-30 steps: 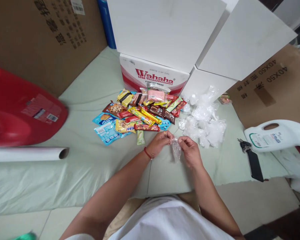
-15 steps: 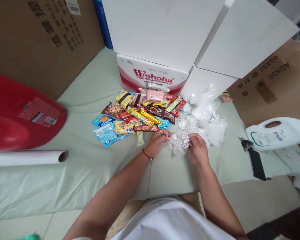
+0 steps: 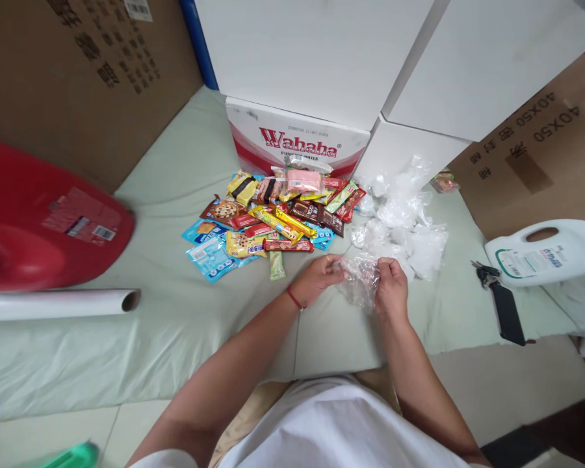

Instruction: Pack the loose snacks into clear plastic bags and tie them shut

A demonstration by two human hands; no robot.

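Between my two hands is a crinkled clear plastic bag, held above the pale green cloth. My left hand, with a red cord at the wrist, pinches its left edge. The right edge is gripped by my right hand, fingers closed. Just beyond my left hand lies a heap of packaged snacks, with a red-wrapped bar, a yellow-wrapped bar, a blue packet and a small green packet at its near side. Past my right hand is a pile of crumpled clear plastic bags.
A Wahaha carton and white boxes stand behind the heap. At left are a red jug and a white roll. At right sit a white jug, keys with a black case and a brown carton.
The plastic bag looks spread a little wider between my hands, and my left fingers have shifted on its edge. The whole view has moved slightly.
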